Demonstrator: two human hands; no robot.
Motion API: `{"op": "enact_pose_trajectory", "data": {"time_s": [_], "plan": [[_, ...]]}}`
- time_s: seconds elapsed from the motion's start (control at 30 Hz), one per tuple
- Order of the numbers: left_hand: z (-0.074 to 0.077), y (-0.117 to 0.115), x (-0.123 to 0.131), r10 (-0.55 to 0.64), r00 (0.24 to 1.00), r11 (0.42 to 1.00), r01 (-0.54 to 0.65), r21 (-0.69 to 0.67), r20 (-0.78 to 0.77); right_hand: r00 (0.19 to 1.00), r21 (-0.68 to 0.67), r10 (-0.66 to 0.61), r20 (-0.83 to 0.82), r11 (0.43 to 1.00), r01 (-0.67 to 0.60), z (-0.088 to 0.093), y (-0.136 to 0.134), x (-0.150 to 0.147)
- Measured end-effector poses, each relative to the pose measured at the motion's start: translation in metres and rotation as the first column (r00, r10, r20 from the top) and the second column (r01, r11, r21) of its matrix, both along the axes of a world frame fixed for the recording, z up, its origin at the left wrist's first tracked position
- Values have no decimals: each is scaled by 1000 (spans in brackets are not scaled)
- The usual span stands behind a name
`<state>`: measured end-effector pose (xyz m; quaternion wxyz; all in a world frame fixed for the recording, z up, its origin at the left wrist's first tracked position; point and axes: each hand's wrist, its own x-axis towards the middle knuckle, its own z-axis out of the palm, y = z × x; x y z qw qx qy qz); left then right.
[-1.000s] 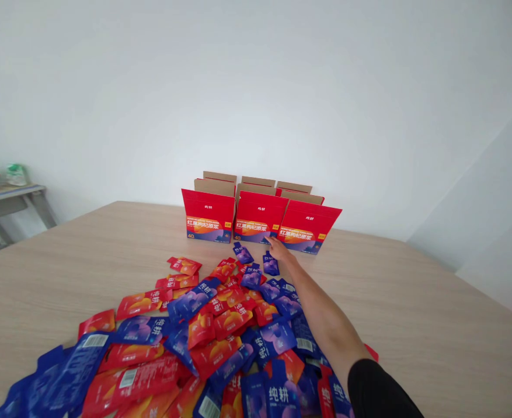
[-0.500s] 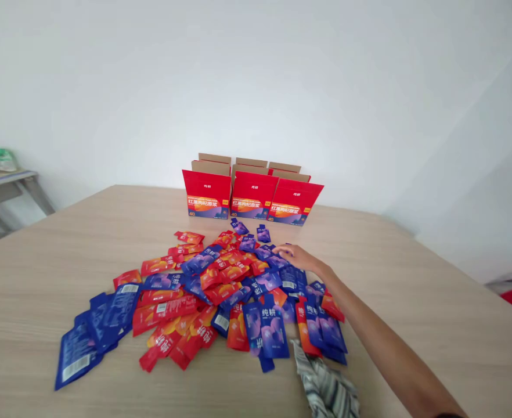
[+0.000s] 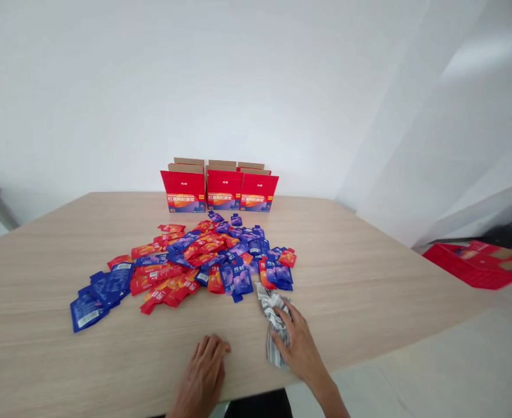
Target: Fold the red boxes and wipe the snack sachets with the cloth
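My left hand [image 3: 202, 371] rests on the near part of the table with its fingers curled together, and nothing shows in it. Farther right, my right hand [image 3: 298, 342] is on a crumpled grey-and-white striped cloth [image 3: 277, 305], thumb and fingers closing around its folds. Beyond both hands spreads a loose pile of red pouches [image 3: 162, 271] and blue pouches [image 3: 242, 280], many overlapping. Some larger blue pouches [image 3: 88, 312] lie at the pile's left end. The palm sides of both hands are hidden.
Three red cartons, among them a left carton [image 3: 185, 194], a middle carton [image 3: 223, 191] and a right carton [image 3: 258, 194], stand with flaps up behind the pile. A blurred red box [image 3: 465, 267] is beyond the right edge of the wooden table [image 3: 360, 278].
My right hand has come back from the blue pouches to the striped cloth and grips it. My left hand has come into view. The view has turned right, showing the red box.
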<state>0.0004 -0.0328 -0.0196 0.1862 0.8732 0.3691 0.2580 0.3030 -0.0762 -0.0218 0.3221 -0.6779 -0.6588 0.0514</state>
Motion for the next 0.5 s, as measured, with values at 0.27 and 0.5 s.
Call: {"op": "enact_pose_trajectory", "data": {"time_s": [0.27,0.5], "plan": [[28,9,44,5,999,1000,-6,-22,-53,979,20,28,-201,999,-25,38,-2,15],[18,0,68,62,996,998,-60,29,-71,952,-169,-261,-159,957,234,61,93,53]]}}
